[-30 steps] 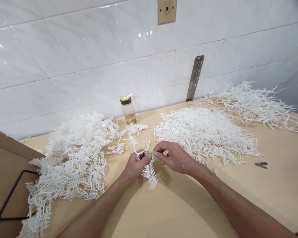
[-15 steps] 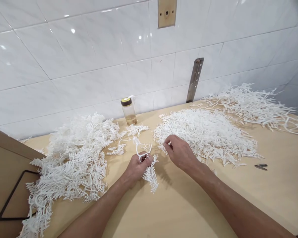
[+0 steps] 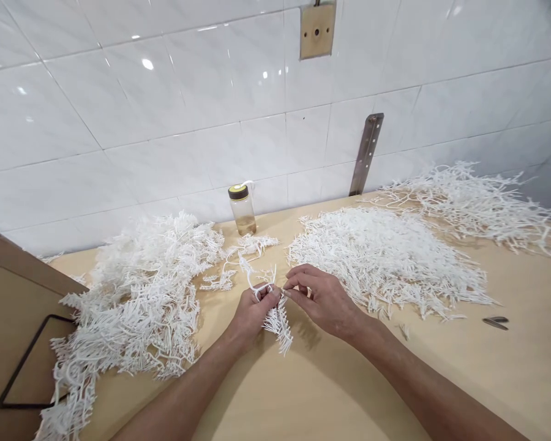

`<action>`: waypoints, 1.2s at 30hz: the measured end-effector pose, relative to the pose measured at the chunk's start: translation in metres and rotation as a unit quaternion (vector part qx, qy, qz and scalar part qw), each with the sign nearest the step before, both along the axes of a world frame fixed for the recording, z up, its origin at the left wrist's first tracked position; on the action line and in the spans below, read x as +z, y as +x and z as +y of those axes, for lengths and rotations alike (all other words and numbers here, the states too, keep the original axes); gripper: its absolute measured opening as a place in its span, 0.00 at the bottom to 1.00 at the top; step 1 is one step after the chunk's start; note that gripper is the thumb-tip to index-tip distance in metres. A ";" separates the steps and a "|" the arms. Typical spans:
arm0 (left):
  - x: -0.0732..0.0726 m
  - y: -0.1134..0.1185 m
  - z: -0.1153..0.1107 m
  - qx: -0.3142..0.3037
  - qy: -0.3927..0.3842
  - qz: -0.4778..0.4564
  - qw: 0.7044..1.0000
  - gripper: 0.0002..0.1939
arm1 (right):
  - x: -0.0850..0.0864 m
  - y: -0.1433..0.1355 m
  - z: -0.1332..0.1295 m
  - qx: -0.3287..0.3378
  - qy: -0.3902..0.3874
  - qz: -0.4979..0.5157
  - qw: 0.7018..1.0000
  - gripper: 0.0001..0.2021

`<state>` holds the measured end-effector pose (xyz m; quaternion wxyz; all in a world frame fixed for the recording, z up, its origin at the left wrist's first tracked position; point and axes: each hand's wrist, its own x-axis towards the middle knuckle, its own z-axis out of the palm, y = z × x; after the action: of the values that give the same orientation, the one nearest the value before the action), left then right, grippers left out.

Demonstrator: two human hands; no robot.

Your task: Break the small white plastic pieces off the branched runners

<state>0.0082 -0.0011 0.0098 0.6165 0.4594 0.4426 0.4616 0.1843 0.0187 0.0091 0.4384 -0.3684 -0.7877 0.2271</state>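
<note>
My left hand is closed on a white plastic branch, its bare stem curving up past the thumb. Feathery leaf tips of that piece hang below the fingers. Close at its right, my right hand makes a pinch, thumb and forefinger meeting beside the left fingertips. A small white bit, seemingly a plastic sprig, shows at the pinch; most of it is hidden. Behind the right hand spreads a pile of loose white sprigs.
A heap of fuller white branches covers the table's left side. Bare white stems lie at the far right. A lidded bottle stands by the tiled wall. Small snips lie right, and a brown box is left.
My right hand has moved left and down from the edge of the sprig pile to the branch in my left hand. The left hand keeps its hold; the view has shifted slightly.
</note>
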 end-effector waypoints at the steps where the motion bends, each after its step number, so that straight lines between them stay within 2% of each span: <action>1: -0.001 0.000 0.000 0.000 0.002 0.001 1.000 0.23 | -0.001 0.000 0.001 -0.001 -0.002 -0.004 1.000 0.05; 7: -0.002 0.000 0.000 0.006 0.015 0.025 1.000 0.22 | 0.001 0.000 0.000 0.001 -0.022 -0.019 1.000 0.04; 14: 0.000 0.002 -0.002 0.008 0.029 0.057 0.998 0.22 | 0.005 0.002 0.000 0.014 -0.052 -0.027 0.998 0.07; 18: -0.002 0.002 -0.001 0.013 0.025 0.056 0.998 0.22 | 0.005 0.002 0.001 0.005 -0.043 -0.046 0.998 0.05; 22: -0.007 0.001 0.001 0.014 0.042 0.093 0.995 0.22 | 0.003 -0.001 -0.002 -0.015 -0.027 -0.087 0.996 0.06; 29: -0.006 0.002 0.001 0.024 0.083 0.190 0.978 0.18 | -0.006 -0.010 -0.002 -0.104 -0.006 -0.193 0.976 0.06; 32: -0.002 0.003 -0.003 0.018 0.075 0.169 0.983 0.19 | -0.008 0.004 0.009 -0.183 0.020 -0.170 0.968 0.09; 34: -0.002 0.003 -0.004 0.019 0.062 0.139 0.988 0.19 | -0.007 0.019 0.017 -0.258 0.048 -0.135 0.955 0.07; 36: -0.003 0.002 -0.003 0.024 0.050 0.108 0.993 0.20 | -0.003 0.031 0.021 -0.293 0.044 -0.094 0.951 0.03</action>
<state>0.0105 -0.0045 0.0066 0.5298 0.5265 0.4938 0.4452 0.2152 0.0400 0.0064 0.4253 -0.5828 -0.6922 0.0183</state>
